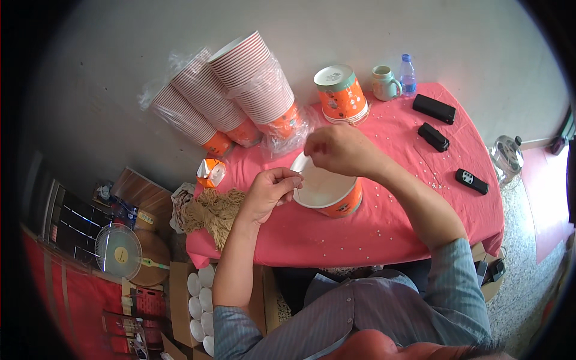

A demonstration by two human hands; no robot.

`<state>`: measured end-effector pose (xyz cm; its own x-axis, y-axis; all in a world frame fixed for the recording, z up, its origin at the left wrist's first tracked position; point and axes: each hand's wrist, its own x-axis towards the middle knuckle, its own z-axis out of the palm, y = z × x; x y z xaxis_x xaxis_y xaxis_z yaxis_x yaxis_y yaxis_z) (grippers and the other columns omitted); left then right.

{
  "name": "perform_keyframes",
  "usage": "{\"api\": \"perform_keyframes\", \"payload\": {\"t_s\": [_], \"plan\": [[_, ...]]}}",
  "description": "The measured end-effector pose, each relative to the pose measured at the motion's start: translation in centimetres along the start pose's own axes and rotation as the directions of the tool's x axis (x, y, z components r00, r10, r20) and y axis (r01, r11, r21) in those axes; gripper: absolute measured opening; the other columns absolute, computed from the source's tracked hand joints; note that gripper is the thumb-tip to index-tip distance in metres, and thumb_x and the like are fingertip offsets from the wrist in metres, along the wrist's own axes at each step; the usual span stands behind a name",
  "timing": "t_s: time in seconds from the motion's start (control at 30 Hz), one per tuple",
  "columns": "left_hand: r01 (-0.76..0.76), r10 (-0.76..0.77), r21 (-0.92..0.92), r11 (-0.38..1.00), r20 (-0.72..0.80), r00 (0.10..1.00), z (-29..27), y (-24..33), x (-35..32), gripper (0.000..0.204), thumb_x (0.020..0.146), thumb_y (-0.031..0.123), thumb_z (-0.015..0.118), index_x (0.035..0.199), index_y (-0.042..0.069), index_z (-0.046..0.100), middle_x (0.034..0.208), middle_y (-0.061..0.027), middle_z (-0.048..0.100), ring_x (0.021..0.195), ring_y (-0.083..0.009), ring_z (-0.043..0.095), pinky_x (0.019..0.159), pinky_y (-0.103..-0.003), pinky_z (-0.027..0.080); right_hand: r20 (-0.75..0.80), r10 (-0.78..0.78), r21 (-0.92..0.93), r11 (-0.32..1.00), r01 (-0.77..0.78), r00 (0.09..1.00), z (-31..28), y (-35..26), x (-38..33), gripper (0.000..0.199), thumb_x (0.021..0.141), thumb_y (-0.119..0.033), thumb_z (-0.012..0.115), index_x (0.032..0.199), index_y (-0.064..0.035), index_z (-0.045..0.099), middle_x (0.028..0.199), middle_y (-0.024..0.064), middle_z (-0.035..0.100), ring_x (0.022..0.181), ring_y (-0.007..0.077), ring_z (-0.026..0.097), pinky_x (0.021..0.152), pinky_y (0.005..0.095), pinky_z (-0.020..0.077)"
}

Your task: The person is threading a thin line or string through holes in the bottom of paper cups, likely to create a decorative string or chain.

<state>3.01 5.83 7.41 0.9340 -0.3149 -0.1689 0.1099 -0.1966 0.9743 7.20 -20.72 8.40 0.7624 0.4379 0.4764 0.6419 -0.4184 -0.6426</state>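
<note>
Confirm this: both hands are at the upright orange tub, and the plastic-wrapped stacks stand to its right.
Wrong side: the head view shows the plastic-wrapped stacks standing to the left of the upright orange tub. The left hand and right hand are indeed at that tub.

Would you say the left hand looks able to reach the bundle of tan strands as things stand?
Probably yes: the bundle of tan strands lies just left of the left hand, with nothing standing between them, though its fingers look pinched together.
</note>
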Motion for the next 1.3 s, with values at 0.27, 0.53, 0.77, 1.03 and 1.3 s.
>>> {"api": "perform_keyframes", "payload": {"t_s": [0.27,0.53,0.77,1.03,1.3], "plan": [[-0.023,0.025,-0.029,0.999,0.067,0.997,-0.5,-0.1,0.4,0.015,0.106,0.017,0.076,0.115,0.005,0.078,0.094,0.0026,0.076,0.072,-0.0029,0.061,0.060,-0.019,0.043,0.257,0.041,-0.208,0.978,0.014,0.965,2.8,1.1,-1.5,0.020,0.088,-0.028,0.080,0.103,-0.0152,0.088,0.095,0.0095,0.082,0.088,0.0314,0.078,0.083,0.0451,0.0611],[-0.048,0.049,-0.027,0.998,0.037,0.998,-1.2,-0.6,0.1,0.015,0.106,0.016,0.076,0.116,0.004,0.078,0.096,0.0018,0.076,0.073,-0.0031,0.061,0.062,-0.020,0.045,0.288,-0.013,-0.052,0.998,0.029,0.958,0.8,0.9,-0.5,0.018,0.094,-0.022,0.077,0.105,-0.0099,0.086,0.093,0.0126,0.081,0.086,0.0292,0.078,0.081,0.0424,0.0608],[-0.053,0.054,-0.032,0.998,0.036,0.998,-2.0,-1.2,0.3,0.017,0.105,0.013,0.077,0.120,0.004,0.077,0.096,0.0016,0.075,0.073,-0.0035,0.062,0.061,-0.020,0.045,0.132,0.098,0.171,0.978,-0.120,0.986,1.4,-0.1,0.3,0.016,0.098,-0.014,0.074,0.105,-0.0028,0.083,0.090,0.0095,0.081,0.083,0.0168,0.077,0.079,0.0364,0.0598],[-0.091,0.092,-0.006,0.996,0.008,0.996,-2.1,-0.8,-0.2,0.024,0.104,0.012,0.077,0.124,-0.001,0.074,0.095,-0.0004,0.073,0.077,-0.0071,0.068,0.064,-0.024,0.054,0.011,0.168,0.140,0.976,-0.168,0.986,1.4,-0.1,0.4,0.017,0.099,-0.015,0.077,0.101,0.0012,0.081,0.085,0.0088,0.079,0.078,0.0148,0.075,0.074,0.0346,0.0592],[-0.092,0.092,0.041,0.995,-0.007,0.996,-2.2,-0.6,-0.3,0.021,0.107,0.017,0.073,0.116,-0.002,0.075,0.091,-0.0024,0.073,0.076,-0.0094,0.069,0.065,-0.026,0.057,-0.080,0.139,0.063,0.989,-0.134,0.987,1.0,-0.2,0.0,0.016,0.097,-0.017,0.079,0.099,-0.0007,0.080,0.086,0.0101,0.079,0.078,0.0193,0.076,0.073,0.0372,0.0597]]}}
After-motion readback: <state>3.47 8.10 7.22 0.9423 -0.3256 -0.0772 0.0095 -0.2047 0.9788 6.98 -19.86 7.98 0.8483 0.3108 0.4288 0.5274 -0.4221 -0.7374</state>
